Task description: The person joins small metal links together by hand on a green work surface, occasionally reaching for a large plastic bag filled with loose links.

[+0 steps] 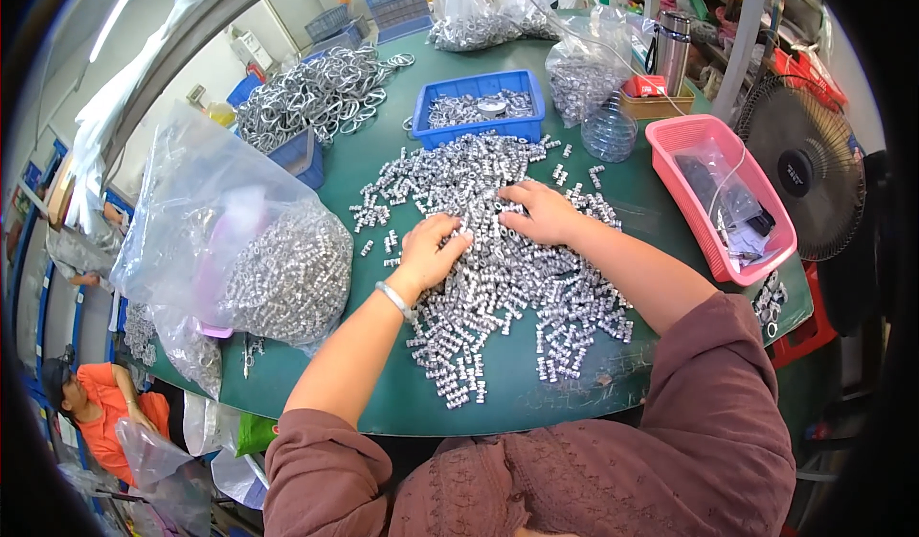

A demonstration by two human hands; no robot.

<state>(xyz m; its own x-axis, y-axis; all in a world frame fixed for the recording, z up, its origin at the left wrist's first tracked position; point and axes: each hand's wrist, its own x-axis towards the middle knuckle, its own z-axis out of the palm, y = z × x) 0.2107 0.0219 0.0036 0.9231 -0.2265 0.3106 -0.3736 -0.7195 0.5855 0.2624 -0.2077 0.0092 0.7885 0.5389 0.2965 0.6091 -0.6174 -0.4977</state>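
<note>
A wide pile of small silver metal pieces point(507, 259), short and ridged, spreads over the green table in front of me. My left hand point(431, 250) rests on the pile's left side, fingers a little bent and apart. Across from it, my right hand point(541, 213) lies on the upper right of the pile, fingers stretched toward the left. Neither hand visibly grips a piece. Some fingertips sink among the pieces and are partly hidden. Just behind the pile stands a blue bin point(479, 106) with silver parts and a round object in it.
Left is a large clear bag point(287, 269) of metal parts; behind it, a heap of metal rings point(316, 92). A pink basket point(723, 197), a plastic bottle point(610, 130) and a fan point(799, 168) are right. A person in orange point(105, 413) sits far left.
</note>
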